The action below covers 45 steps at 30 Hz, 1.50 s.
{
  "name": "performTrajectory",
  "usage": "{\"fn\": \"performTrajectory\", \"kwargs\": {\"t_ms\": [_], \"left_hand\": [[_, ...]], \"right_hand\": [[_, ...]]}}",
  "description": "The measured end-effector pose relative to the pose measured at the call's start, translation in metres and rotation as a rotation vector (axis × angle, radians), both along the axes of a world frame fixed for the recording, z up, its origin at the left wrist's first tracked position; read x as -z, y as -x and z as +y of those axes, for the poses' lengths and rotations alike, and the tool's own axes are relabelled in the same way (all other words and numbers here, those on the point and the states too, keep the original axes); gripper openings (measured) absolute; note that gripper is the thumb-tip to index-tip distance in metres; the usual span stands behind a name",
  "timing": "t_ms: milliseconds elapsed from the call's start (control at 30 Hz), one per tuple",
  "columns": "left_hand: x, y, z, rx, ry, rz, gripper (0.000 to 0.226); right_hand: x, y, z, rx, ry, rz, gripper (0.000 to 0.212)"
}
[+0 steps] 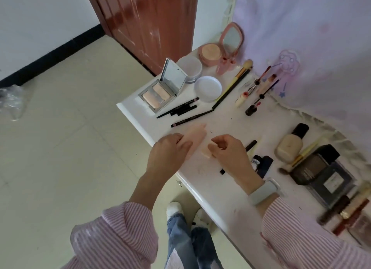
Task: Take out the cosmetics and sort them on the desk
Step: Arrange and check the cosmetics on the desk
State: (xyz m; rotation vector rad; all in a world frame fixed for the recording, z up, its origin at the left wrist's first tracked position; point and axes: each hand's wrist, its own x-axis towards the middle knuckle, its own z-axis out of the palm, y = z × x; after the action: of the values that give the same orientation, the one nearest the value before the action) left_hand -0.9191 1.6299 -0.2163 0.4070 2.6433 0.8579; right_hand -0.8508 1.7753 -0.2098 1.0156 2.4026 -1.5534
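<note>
While your left hand (170, 148) and right hand (226, 150) both pinch the soft, peach-coloured makeup sponge (197, 135) above the white desk's (216, 180) front edge, grip its broad sides gently, since it looks light and squashy.

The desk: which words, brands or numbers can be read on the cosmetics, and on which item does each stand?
None can be read with certainty.
Small dark bottle: white label, letters too blurred to read.
Dark perfume box: pale label, print too small.
Black pencils: faint lettering, unreadable.
Foundation bottle: no text visible.
</note>
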Motion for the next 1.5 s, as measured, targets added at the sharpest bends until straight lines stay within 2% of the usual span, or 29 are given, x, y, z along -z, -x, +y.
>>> {"fn": "performTrajectory", "kwargs": {"t_ms": [133, 300, 400, 433, 500, 567, 633, 700, 1033, 1133, 1200, 1333, 1400, 1500], "left_hand": [[0.002, -0.005, 0.005, -0.049, -0.035, 0.174, 0.023], [0.006, -0.007, 0.004, -0.031, -0.065, 0.265, 0.027], [0.002, -0.013, 0.006, -0.048, -0.115, 0.313, 0.028], [-0.001, -0.017, 0.008, -0.051, -0.121, 0.326, 0.027], [-0.005, -0.026, 0.012, -0.038, -0.124, 0.350, 0.027], [-0.009, -0.036, 0.017, -0.013, -0.132, 0.346, 0.026], [-0.012, -0.045, 0.021, 0.011, -0.137, 0.313, 0.027], [-0.015, -0.053, 0.023, 0.021, -0.128, 0.300, 0.027], [-0.034, -0.104, 0.017, -0.113, -0.136, 0.229, 0.026], [-0.044, -0.118, 0.024, -0.104, -0.158, 0.195, 0.028], [-0.049, -0.124, 0.031, -0.073, -0.156, 0.170, 0.032], [-0.059, -0.139, 0.049, 0.023, -0.228, 0.097, 0.043], [-0.066, -0.151, 0.060, 0.109, -0.263, -0.016, 0.057], [-0.075, -0.177, 0.075, 0.142, -0.359, -0.178, 0.071]], "right_hand": [[0.005, 0.005, -0.007, 0.048, -0.059, -0.005, 0.012], [-0.007, -0.003, -0.001, 0.091, -0.181, 0.067, 0.012], [-0.024, -0.020, 0.029, 0.152, -0.419, 0.104, 0.015], [-0.029, -0.026, 0.044, 0.153, -0.533, 0.062, 0.020], [-0.033, -0.033, 0.078, 0.130, -0.757, -0.144, 0.033], [-0.035, -0.036, 0.103, 0.132, -0.837, -0.392, 0.049], [-0.033, -0.036, 0.115, 0.106, -0.813, -0.552, 0.061], [-0.028, -0.034, 0.120, 0.043, -0.794, -0.605, 0.066], [-0.031, -0.038, 0.129, -0.061, -0.726, -0.511, 0.071], [-0.038, -0.047, 0.132, -0.095, -0.712, -0.374, 0.075], [-0.044, -0.056, 0.134, -0.080, -0.626, -0.236, 0.078], [-0.069, -0.083, 0.125, 0.055, -0.234, 0.106, 0.075], [-0.084, -0.099, 0.112, 0.105, -0.045, 0.224, 0.064], [-0.098, -0.124, 0.086, 0.046, 0.138, 0.336, 0.047]]}}
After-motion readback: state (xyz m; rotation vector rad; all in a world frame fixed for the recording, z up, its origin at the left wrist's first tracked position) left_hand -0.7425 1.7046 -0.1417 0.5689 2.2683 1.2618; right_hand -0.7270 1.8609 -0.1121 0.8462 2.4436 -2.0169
